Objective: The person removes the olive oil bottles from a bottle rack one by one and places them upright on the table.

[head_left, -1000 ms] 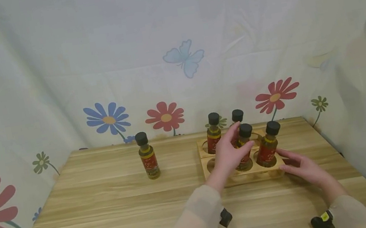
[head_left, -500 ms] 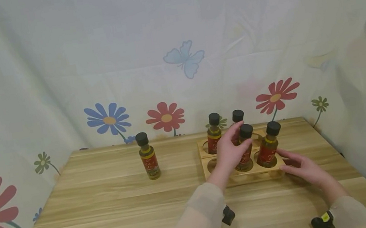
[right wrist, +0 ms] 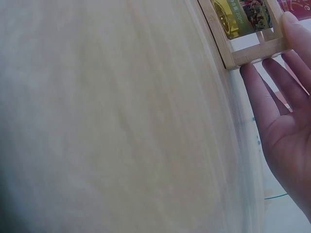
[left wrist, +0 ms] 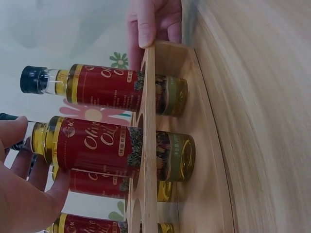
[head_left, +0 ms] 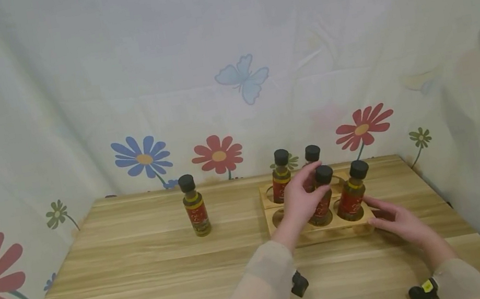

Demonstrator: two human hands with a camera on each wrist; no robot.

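Observation:
My left hand (head_left: 299, 205) holds an olive oil bottle (left wrist: 97, 145) near its neck and black cap. This bottle stands in the front-middle hole of a wooden bottle rack (head_left: 364, 221), its base showing below the upper board in the left wrist view. My right hand (head_left: 400, 223) grips the rack's right end, thumb (right wrist: 294, 26) on the upper board and fingertips at the end edge. Beside the held bottle, a second olive oil bottle (head_left: 351, 199) sits in the front-right hole. Two more, a back-left bottle (head_left: 281, 185) and a back-middle bottle (head_left: 312, 153), stand in the rear row, the latter partly hidden.
Another olive oil bottle (head_left: 197, 215) stands upright on the wood-grain table (head_left: 146, 271), left of the rack. A white curtain (head_left: 165, 103) with printed flowers and butterflies hangs behind and at both sides. Black wrist cameras sit by both sleeves.
The bottle in my left hand has sunk very slightly into its hole, and the left thumb has shifted a little at its neck. My right hand stays at the rack's end.

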